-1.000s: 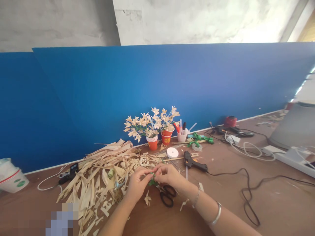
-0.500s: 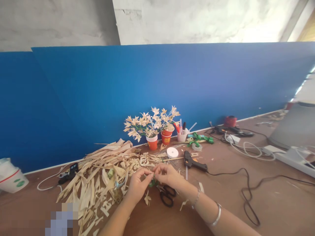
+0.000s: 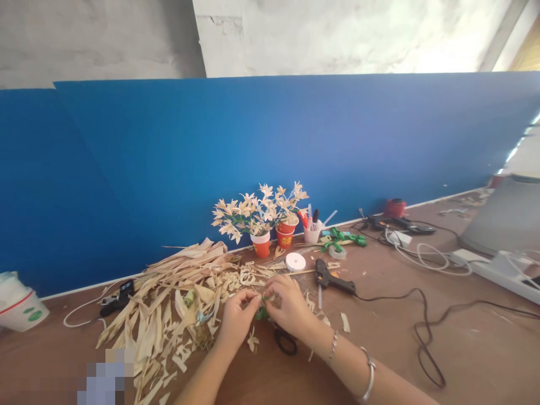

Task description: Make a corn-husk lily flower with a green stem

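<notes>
Over the middle of the table my left hand (image 3: 237,316) and my right hand (image 3: 291,306) face each other, thumb and fingers pinched. A tiny green bit shows at the right fingertips; what each pinch holds is too small to make out. Just below the fingertips lies a green piece (image 3: 261,313), partly hidden. Black-handled scissors (image 3: 286,342) lie under my right hand, which covers much of them. A small pale husk flower (image 3: 252,341) rests in front of my left hand. Beyond the hands is a white tape roll (image 3: 296,261).
Dried husk strips (image 3: 164,309) spread to the left. Husk flowers (image 3: 265,205) stand in red paper cups (image 3: 261,247) by the blue partition (image 3: 358,140). A glue gun (image 3: 335,278) lies right, its black cord (image 3: 415,292) trailing across the table towards a power strip (image 3: 502,278).
My right hand has shifted slightly right and its wrist has turned, covering more of the scissors. My left hand stays nearly in place. The fingertips have drawn a little apart.
</notes>
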`<state>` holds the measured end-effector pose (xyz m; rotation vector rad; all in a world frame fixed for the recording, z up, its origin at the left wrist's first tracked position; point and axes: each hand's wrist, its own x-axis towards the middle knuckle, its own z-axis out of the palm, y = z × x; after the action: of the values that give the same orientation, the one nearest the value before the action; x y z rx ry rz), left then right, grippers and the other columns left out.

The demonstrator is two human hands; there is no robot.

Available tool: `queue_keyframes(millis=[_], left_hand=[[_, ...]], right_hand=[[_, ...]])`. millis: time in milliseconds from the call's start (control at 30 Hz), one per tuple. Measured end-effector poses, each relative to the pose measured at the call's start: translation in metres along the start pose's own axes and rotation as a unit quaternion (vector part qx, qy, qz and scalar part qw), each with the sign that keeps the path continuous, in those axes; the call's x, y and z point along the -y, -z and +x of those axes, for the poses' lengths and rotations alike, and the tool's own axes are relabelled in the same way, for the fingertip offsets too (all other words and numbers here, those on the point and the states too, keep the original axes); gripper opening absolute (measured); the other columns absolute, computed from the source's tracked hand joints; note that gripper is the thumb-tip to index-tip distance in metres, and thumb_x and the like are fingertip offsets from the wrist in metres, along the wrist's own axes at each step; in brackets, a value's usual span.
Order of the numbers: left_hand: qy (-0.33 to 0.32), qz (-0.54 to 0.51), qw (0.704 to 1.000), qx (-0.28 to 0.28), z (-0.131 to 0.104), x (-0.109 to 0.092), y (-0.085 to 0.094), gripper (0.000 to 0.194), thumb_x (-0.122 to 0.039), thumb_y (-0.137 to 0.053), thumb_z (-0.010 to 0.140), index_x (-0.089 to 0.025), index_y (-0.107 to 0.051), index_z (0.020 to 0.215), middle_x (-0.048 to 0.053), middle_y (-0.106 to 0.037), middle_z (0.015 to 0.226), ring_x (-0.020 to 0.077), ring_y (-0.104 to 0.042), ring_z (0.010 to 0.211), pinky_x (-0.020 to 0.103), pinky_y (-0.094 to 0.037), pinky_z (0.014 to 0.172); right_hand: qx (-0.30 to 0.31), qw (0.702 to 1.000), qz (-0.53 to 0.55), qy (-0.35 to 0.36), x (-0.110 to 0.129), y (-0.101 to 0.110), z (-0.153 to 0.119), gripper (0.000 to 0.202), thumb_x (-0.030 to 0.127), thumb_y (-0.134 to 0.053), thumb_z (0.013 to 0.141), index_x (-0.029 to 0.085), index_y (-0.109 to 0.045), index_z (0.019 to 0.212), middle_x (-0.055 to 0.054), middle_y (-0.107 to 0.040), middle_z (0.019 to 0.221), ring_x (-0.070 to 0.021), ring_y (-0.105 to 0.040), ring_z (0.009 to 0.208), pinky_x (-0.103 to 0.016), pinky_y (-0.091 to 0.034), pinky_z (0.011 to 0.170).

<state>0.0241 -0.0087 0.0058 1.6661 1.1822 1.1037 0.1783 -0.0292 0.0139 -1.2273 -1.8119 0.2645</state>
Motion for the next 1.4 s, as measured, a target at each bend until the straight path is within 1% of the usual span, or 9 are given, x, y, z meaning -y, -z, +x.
queue_keyframes(millis=[167, 367, 600, 767, 900, 1000, 1067, 1200, 1400], left_hand=[[-0.047, 0.048, 0.998, 0.022, 0.003, 0.001, 0.005, 0.014, -0.023, -0.060, 0.072, -0.019, -0.071, 0.078, 0.005, -0.070, 0.082, 0.0211, -0.062, 0.081, 0.034, -0.048, 0.079], [-0.064, 0.067, 0.995, 0.039, 0.004, -0.003, 0.010, 0.014, -0.020, -0.061, 0.071, -0.021, -0.072, 0.080, 0.005, -0.069, 0.084, 0.0217, -0.062, 0.084, 0.035, -0.046, 0.081], [-0.048, 0.004, 0.995, 0.090, 0.001, -0.006, 0.011, 0.012, -0.025, -0.061, 0.073, -0.019, -0.071, 0.077, 0.005, -0.067, 0.082, 0.0203, -0.060, 0.082, 0.032, -0.045, 0.080], [-0.054, 0.012, 0.993, 0.102, -0.001, -0.011, 0.010, 0.013, -0.028, -0.058, 0.076, -0.018, -0.067, 0.073, 0.003, -0.063, 0.076, 0.0180, -0.058, 0.075, 0.029, -0.044, 0.074], [-0.055, 0.019, 0.994, 0.089, -0.001, -0.012, 0.009, 0.014, -0.028, -0.056, 0.077, -0.018, -0.064, 0.071, 0.002, -0.062, 0.073, 0.0177, -0.057, 0.072, 0.028, -0.044, 0.071], [-0.048, 0.020, 0.996, 0.070, 0.000, -0.009, 0.007, 0.015, -0.027, -0.055, 0.076, -0.017, -0.064, 0.070, 0.003, -0.063, 0.073, 0.0187, -0.058, 0.073, 0.029, -0.045, 0.070], [-0.045, 0.022, 0.997, 0.059, 0.001, -0.005, 0.006, 0.015, -0.027, -0.055, 0.076, -0.017, -0.065, 0.071, 0.004, -0.065, 0.074, 0.0195, -0.059, 0.074, 0.030, -0.045, 0.071], [-0.029, 0.012, 0.999, 0.043, 0.003, 0.002, 0.005, 0.014, -0.027, -0.058, 0.073, -0.017, -0.068, 0.075, 0.005, -0.068, 0.078, 0.0211, -0.060, 0.077, 0.032, -0.046, 0.074], [0.002, -0.033, 0.999, 0.038, 0.006, -0.001, 0.008, 0.013, -0.028, -0.062, 0.069, -0.017, -0.068, 0.069, 0.004, -0.067, 0.072, 0.0180, -0.058, 0.069, 0.028, -0.047, 0.066]], right_hand=[[0.002, 0.999, 0.018, -0.027, -0.002, 0.002, 0.002, 0.013, 0.006, -0.060, 0.064, 0.019, -0.060, 0.064, -0.004, -0.065, 0.087, -0.0207, -0.056, 0.087, -0.034, -0.038, 0.080], [0.069, 0.976, 0.170, -0.114, -0.005, 0.006, 0.006, 0.009, 0.008, -0.062, 0.061, 0.017, -0.062, 0.058, -0.005, -0.064, 0.085, -0.0184, -0.058, 0.082, -0.029, -0.042, 0.076], [0.239, 0.836, 0.411, -0.275, -0.007, 0.018, 0.009, 0.011, 0.021, -0.069, 0.058, 0.013, -0.063, 0.056, 0.002, -0.057, 0.056, -0.0072, -0.043, 0.049, -0.021, -0.029, 0.049], [0.242, 0.799, 0.447, -0.322, -0.005, 0.019, 0.009, 0.010, 0.022, -0.069, 0.055, 0.013, -0.065, 0.057, 0.003, -0.056, 0.054, -0.0081, -0.043, 0.051, -0.022, -0.028, 0.050], [0.224, 0.867, 0.345, -0.280, -0.006, 0.013, 0.008, 0.012, 0.025, -0.066, 0.061, 0.014, -0.064, 0.067, 0.002, -0.055, 0.059, -0.0101, -0.045, 0.053, -0.023, -0.032, 0.052], [0.121, 0.962, 0.176, -0.169, -0.001, 0.009, 0.005, 0.015, 0.017, -0.063, 0.062, 0.017, -0.062, 0.077, 0.000, -0.059, 0.076, -0.0152, -0.052, 0.069, -0.026, -0.039, 0.063], [0.056, 0.992, 0.077, -0.080, 0.001, 0.006, 0.003, 0.016, 0.010, -0.061, 0.061, 0.018, -0.061, 0.075, -0.003, -0.060, 0.088, -0.0193, -0.053, 0.085, -0.030, -0.039, 0.076], [0.003, 1.000, -0.018, 0.002, 0.000, 0.002, -0.001, 0.013, 0.006, -0.059, 0.063, 0.019, -0.060, 0.068, -0.006, -0.059, 0.101, -0.0233, -0.051, 0.098, -0.037, -0.036, 0.084], [-0.022, 1.000, 0.001, 0.014, -0.003, 0.002, 0.000, 0.011, 0.009, -0.059, 0.068, 0.020, -0.060, 0.069, -0.005, -0.059, 0.099, -0.0223, -0.052, 0.096, -0.037, -0.037, 0.084]])
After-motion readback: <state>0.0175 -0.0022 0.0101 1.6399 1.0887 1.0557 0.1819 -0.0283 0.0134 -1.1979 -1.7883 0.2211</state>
